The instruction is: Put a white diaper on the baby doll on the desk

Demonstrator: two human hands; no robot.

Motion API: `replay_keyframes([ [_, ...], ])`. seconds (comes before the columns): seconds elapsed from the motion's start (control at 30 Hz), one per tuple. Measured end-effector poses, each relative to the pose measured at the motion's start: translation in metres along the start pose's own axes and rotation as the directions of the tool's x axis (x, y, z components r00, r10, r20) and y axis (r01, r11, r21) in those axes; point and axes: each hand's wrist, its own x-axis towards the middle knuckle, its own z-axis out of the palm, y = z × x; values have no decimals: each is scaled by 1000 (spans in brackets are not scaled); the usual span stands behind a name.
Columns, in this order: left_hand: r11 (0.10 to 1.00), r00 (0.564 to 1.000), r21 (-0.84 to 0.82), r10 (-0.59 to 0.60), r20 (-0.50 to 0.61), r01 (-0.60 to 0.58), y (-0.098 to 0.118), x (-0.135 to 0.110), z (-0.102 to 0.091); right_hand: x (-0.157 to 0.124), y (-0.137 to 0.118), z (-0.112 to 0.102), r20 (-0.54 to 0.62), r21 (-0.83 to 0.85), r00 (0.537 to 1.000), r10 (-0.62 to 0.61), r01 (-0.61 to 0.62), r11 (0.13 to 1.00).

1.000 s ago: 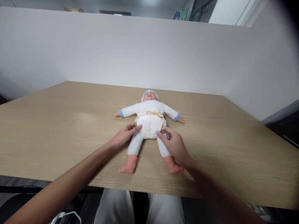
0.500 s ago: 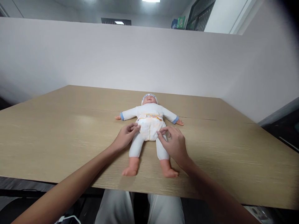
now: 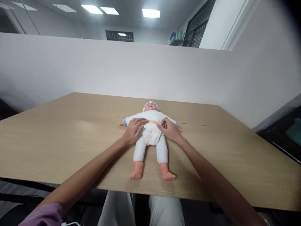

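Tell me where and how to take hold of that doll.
I'd take the doll by both sides of its torso, just below the arms, one hand coming from each side. It lies on its back on the table, arms spread and feet toward the person, so its flanks should be reachable; the left hand and right hand are at either side of its waist.

Diaper (image 3: pixel 150 135) white, waistband (image 3: pixel 154 121) yellow-orange patterned; table (image 3: pixel 58 141) light brown.

Light-brown wood-grain tabletop (image 3: pixel 70 141), thin dark seam (image 3: pixel 199 125) crossing its far part, one doll (image 3: pixel 150 115) directly on it, supine, arms spread, feet toward near edge.
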Motion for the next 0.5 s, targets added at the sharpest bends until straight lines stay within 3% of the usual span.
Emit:
replay_keyframes([
  [0.07,1000,1000,-7,21,7,-21,-7,3,5,10,4,-3,118,24,993,22,-25,999],
  [0.13,1000,1000,-17,19,3,-18,-13,1,8,13,9,-2,140,43,990,15,-21,999],
  [0.23,998,997,-35,56,50,-54,-21,-3,9,10,16,3,64,138,998,8,-16,990],
  [0.37,996,995,-50,77,57,-74,-25,-2,8,7,25,10,-19,314,996,86,-75,946],
  [0.5,997,997,-48,57,51,-55,-24,-1,9,7,29,10,-70,360,989,132,-98,928],
])
